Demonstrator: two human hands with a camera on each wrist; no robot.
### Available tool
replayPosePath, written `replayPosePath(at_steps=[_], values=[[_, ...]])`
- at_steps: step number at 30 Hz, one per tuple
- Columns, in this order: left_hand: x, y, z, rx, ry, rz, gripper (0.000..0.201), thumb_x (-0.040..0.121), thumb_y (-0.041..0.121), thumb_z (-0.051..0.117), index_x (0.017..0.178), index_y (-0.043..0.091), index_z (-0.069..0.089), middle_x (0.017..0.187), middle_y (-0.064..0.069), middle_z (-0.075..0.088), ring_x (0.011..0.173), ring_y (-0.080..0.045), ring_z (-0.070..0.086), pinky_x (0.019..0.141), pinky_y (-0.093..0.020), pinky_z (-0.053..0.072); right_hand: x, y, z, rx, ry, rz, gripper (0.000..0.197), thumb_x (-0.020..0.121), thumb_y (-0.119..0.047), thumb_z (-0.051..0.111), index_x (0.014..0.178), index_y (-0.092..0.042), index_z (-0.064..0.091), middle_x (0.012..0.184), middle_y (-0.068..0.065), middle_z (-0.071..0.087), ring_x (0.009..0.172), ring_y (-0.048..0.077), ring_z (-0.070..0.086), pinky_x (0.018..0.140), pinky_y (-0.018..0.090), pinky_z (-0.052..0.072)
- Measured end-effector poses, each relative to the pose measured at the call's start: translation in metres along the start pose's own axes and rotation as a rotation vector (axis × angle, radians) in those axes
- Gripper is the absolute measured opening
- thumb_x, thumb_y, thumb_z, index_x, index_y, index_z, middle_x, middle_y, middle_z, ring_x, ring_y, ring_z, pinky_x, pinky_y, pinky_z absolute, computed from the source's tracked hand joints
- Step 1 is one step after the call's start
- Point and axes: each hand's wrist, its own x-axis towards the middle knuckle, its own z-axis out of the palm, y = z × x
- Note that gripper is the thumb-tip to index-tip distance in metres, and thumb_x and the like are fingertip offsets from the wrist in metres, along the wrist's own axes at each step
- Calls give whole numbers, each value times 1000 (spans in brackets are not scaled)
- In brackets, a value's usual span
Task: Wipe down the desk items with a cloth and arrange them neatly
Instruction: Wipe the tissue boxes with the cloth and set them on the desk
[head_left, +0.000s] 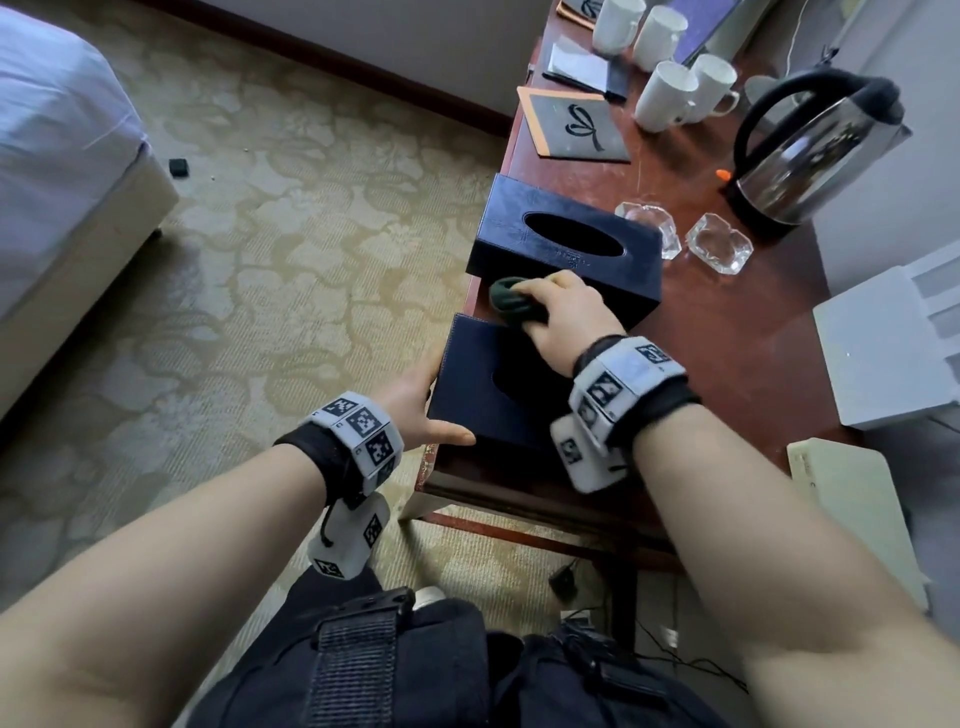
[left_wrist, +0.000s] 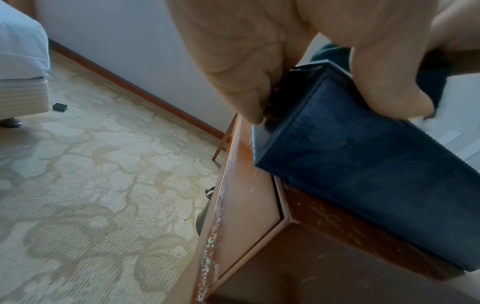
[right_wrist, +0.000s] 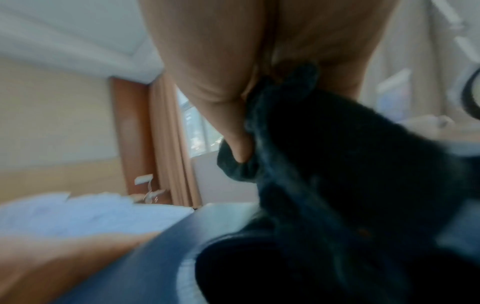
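The room was lit by soft, cool daylight, fairly dim and without hard shadows. In the head view the picture was sharp at the centre, while the forearms and the bed (head_left: 62, 156) bulged and stretched toward the edges. The steel kettle (head_left: 810, 150) carried pale reflections, and the desk (head_left: 737, 332) showed a dull sheen. The left wrist view was clear on the carpet (left_wrist: 91, 185) but soft on the close fingers. The right wrist view was smeared throughout by motion blur; a bright window (right_wrist: 200, 131) glowed behind the dark cloth (right_wrist: 350, 164).
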Motion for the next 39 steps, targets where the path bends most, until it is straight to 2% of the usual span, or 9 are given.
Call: replayPosePath(at_steps=[3, 8, 10, 14, 18, 25, 28, 33, 39], values=[[4, -4, 1, 4, 9, 19, 100, 66, 15, 82, 145, 23, 20, 131, 3, 49, 119, -14, 50, 102, -34, 43, -5, -24, 27, -32, -63, -78, 46, 87, -12, 53, 130, -30, 51, 132, 1, 43, 116, 30, 39, 102, 35, 35], [2, -2, 2, 33, 11, 20, 94, 69, 20, 80, 143, 28, 23, 123, 7, 55, 110, -13, 57, 95, -35, 48, -58, -7, 13, -61, -335, -382, 42, 86, -7, 57, 120, -33, 59, 130, -8, 45, 115, 18, 36, 100, 29, 32], [1, 1, 2, 21, 2, 14, 99, 70, 15, 79, 145, 30, 16, 125, 6, 53, 110, -11, 56, 95, -31, 48, -65, 6, 1, -121, -370, -331, 44, 87, -8, 55, 120, -37, 58, 128, -11, 45, 114, 17, 36, 99, 27, 32], [1, 14, 2, 84, 10, -51, 111, 71, 10, 79, 148, 24, 0, 132, -2, 48, 114, -16, 53, 95, -30, 46, -49, 14, 3, 20, 33, -101, 45, 89, -15, 56, 130, -31, 51, 131, -1, 45, 114, 25, 38, 102, 28, 31], [0, 18, 2, 257, -13, -82, 118, 75, 20, 76, 145, 29, -18, 140, -4, 43, 114, -19, 53, 89, -23, 43, -43, 24, 21, -92, -50, -12, 48, 92, -18, 49, 136, -38, 42, 137, -4, 38, 115, 27, 37, 101, 34, 36], [1, 24, 3, 441, -1, -99, 116, 77, 30, 73, 144, 24, -21, 134, -6, 49, 109, -23, 56, 87, -25, 42, -92, 132, -10, -110, -71, 471, 56, 85, -10, 46, 134, -37, 43, 135, 7, 41, 115, 37, 45, 100, 36, 37], [0, 22, 4, 381, 24, -106, 116, 75, 25, 76, 146, 27, -16, 140, -4, 43, 114, -22, 53, 87, -22, 39, -103, 144, -11, 20, -32, 456, 48, 79, -16, 54, 123, -36, 55, 125, 10, 55, 112, 32, 53, 100, 39, 42], [-2, 21, 5, 321, 50, -103, 117, 73, 23, 77, 146, 28, -13, 143, -4, 38, 119, -21, 49, 89, -24, 39, -117, 116, 4, 18, 98, 402, 44, 90, -15, 52, 131, -29, 49, 131, 6, 43, 120, 33, 40, 103, 33, 31], [-1, 22, 4, 308, 60, -88, 115, 71, 21, 79, 148, 24, -7, 139, -2, 43, 117, -20, 50, 88, -23, 40, -145, 108, -7, 30, -107, 248, 40, 87, -16, 57, 124, -30, 57, 124, 2, 48, 118, 22, 46, 101, 29, 34]])
